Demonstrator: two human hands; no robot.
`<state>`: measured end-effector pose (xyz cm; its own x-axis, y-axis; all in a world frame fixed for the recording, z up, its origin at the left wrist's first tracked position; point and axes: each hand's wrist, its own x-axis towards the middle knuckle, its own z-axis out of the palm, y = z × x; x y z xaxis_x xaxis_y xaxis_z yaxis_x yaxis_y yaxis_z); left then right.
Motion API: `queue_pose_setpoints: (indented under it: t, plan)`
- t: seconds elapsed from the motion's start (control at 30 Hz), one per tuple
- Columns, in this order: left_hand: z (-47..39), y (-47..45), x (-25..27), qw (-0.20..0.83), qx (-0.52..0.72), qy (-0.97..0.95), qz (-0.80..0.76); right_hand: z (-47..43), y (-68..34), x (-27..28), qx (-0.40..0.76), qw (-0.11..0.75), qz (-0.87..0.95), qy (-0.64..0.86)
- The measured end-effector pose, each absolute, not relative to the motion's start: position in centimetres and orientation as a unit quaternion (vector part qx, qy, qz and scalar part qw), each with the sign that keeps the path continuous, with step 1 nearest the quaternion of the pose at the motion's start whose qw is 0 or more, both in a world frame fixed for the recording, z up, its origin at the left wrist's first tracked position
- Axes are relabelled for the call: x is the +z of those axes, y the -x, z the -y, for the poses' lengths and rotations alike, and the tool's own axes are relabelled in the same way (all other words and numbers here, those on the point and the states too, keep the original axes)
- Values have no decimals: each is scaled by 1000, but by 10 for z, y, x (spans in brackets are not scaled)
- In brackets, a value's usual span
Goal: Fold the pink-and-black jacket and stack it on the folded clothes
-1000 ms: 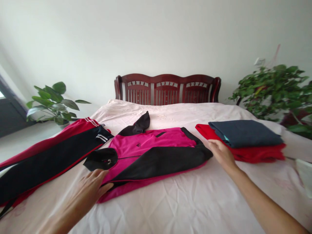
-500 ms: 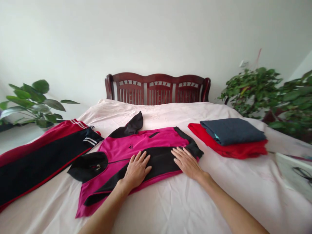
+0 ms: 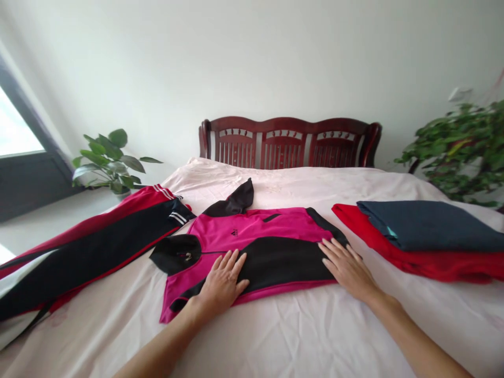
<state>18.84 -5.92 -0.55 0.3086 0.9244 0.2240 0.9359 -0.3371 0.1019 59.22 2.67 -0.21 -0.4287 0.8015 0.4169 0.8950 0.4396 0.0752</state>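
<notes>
A magenta and black zip jacket (image 3: pixel 283 257) lies on the bed with its collar to the left. One black sleeve is laid across the near half of its front; the other juts up at the far side, bent. My left hand (image 3: pixel 223 277) rests flat on the jacket near the collar end of the folded sleeve, fingers spread. Over the hem end at the right, my right hand (image 3: pixel 348 266) lies flat with fingers stretched out. Neither hand grips the cloth.
Left of the jacket are red and dark striped trousers (image 3: pixel 118 241). To the right, folded dark blue cloth (image 3: pixel 433 226) sits on folded red cloth (image 3: pixel 444 266). A wooden headboard (image 3: pixel 283 142) stands behind the pink bedsheet (image 3: pixel 299 336), with potted plants (image 3: pixel 110 155) at both sides.
The view has turned left, so things appear further right. My right hand has slid right along the sleeve toward the hem, further from my left hand, which stays on the sleeve.
</notes>
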Motion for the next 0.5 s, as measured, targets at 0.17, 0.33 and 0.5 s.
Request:
queue_pose_setpoints:
  t: [0.17,0.33,0.5]
  plan:
    - [102,-152,-9,60,-128,836,530,-6,-608,18,-138,155,860,467]
    - [128,-115,-1,45,-85,842,531,19,-612,30,-206,114,901,364]
    - [126,-103,14,-31,-52,838,543,2,-602,19,-262,117,894,343]
